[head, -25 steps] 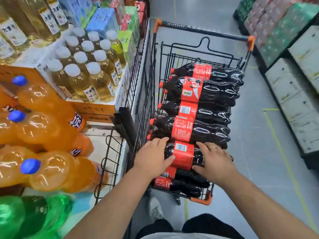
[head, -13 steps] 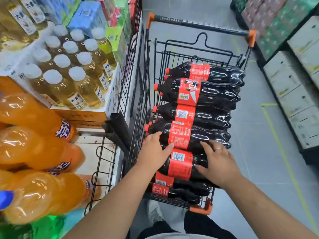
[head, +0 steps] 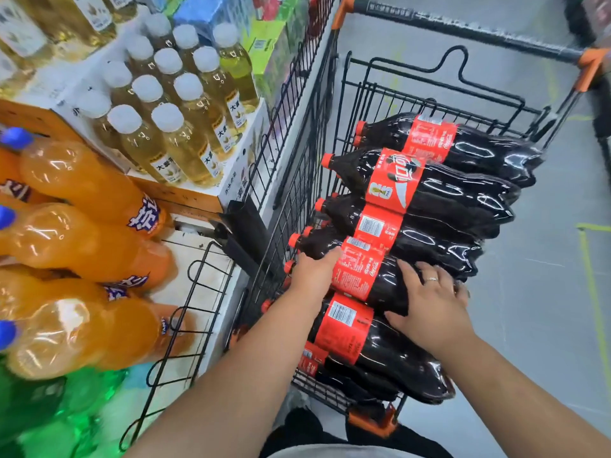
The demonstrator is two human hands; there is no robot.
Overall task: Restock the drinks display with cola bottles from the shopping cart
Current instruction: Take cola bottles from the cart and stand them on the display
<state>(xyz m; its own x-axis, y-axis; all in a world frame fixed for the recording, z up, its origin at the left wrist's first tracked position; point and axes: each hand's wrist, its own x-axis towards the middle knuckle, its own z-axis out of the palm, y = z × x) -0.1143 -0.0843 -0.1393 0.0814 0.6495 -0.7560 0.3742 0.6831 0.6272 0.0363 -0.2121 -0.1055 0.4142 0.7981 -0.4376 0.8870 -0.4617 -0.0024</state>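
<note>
Cola bottles point(head: 439, 206): large, dark, with red caps and red labels. All lie on their sides, stacked in a row in the shopping cart point(head: 360, 90), caps toward its left wall, bases to the right. Mid-row bottle point(head: 363, 276) is held: my left hand point(head: 314, 276) has its fingers curled over the shoulder, and my right hand point(head: 433, 309) wraps the body. Drinks display point(head: 185, 256): white shelf with a black wire front, just beside the cart's left wall.
</note>
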